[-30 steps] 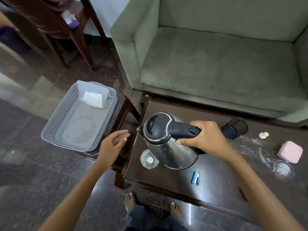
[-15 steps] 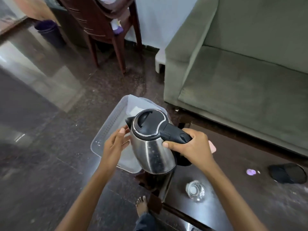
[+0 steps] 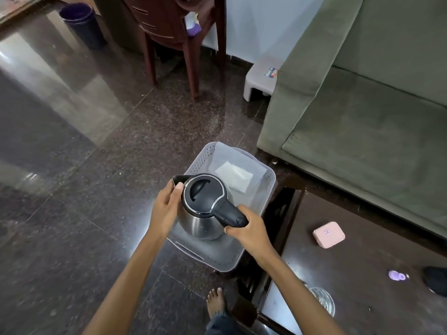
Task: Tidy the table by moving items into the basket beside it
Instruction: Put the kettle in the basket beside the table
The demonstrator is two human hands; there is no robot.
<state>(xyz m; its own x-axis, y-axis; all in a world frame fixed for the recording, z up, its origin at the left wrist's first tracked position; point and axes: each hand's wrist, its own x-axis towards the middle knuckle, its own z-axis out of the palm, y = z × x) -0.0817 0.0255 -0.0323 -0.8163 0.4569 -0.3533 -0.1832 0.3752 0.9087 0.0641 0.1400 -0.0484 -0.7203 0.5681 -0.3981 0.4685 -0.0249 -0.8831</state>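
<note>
A steel kettle with a black lid stands upright inside the grey perforated basket, at its near end. My right hand grips the kettle's black handle. My left hand holds the kettle's side just under the spout. A white folded packet lies on a sheet of paper at the basket's far end. The dark wooden table is to the right of the basket.
On the table lie a pink box, a small purple piece, a black object and a glass dish. A green sofa stands behind, a wooden chair and a white stool beyond. My bare foot is near the table leg.
The kettle has travelled left off the table and down into the basket. My left hand closed onto its side. The view swung left with it.
</note>
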